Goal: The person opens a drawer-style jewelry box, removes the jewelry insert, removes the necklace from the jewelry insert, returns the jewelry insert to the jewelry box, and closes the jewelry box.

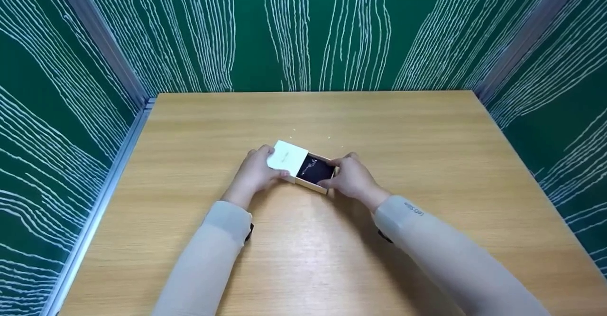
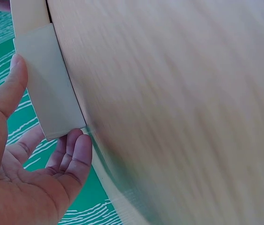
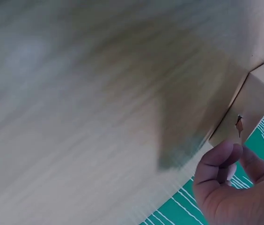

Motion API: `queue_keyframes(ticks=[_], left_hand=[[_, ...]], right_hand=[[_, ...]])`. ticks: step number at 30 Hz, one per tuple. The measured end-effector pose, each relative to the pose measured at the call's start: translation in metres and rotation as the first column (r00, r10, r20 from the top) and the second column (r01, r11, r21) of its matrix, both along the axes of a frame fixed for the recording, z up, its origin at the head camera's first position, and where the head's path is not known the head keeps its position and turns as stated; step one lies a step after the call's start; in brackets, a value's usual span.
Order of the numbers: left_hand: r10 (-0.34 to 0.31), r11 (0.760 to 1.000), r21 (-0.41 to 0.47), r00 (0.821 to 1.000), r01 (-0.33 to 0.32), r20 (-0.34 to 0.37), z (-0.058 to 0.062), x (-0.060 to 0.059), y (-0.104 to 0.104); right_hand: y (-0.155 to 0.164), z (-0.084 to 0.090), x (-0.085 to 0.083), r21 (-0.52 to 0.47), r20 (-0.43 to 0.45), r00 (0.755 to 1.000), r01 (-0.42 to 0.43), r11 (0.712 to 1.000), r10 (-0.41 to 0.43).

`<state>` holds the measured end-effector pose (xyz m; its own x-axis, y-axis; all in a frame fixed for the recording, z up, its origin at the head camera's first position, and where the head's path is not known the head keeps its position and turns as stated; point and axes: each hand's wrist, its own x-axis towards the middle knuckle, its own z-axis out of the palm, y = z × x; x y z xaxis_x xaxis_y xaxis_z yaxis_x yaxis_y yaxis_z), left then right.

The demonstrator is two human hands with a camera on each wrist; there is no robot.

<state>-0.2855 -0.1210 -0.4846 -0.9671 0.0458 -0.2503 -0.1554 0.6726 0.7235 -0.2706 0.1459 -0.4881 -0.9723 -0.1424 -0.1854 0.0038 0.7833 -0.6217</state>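
Note:
A small drawer box lies at an angle on the wooden table, partly slid open. Its white sleeve has faint lettering on top, and my left hand grips it at the left end, thumb along the near side. From the sleeve's right end juts the inner tray, which holds a dark piece with light script on it. My right hand holds the tray's outer end between thumb and fingers. In the right wrist view a small torn hole shows in the tray's end wall.
The wooden table spreads around the box, with a few tiny pale specks beyond it. Green panels with wavy white lines stand at the back and both sides, joined by metal posts.

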Motion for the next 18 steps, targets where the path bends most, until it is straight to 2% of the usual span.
queue_keyframes(ticks=[7,18], left_hand=[[-0.004,1.0,-0.022,1.0,0.004,0.001,-0.003,0.0,0.0],[0.003,1.0,-0.019,1.0,-0.003,0.005,-0.001,-0.001,0.0]], right_hand=[[-0.006,-0.002,-0.004,0.042,-0.029,0.999,-0.017,0.999,0.019],[-0.014,-0.011,-0.006,0.042,-0.049,0.999,-0.002,0.999,0.004]])
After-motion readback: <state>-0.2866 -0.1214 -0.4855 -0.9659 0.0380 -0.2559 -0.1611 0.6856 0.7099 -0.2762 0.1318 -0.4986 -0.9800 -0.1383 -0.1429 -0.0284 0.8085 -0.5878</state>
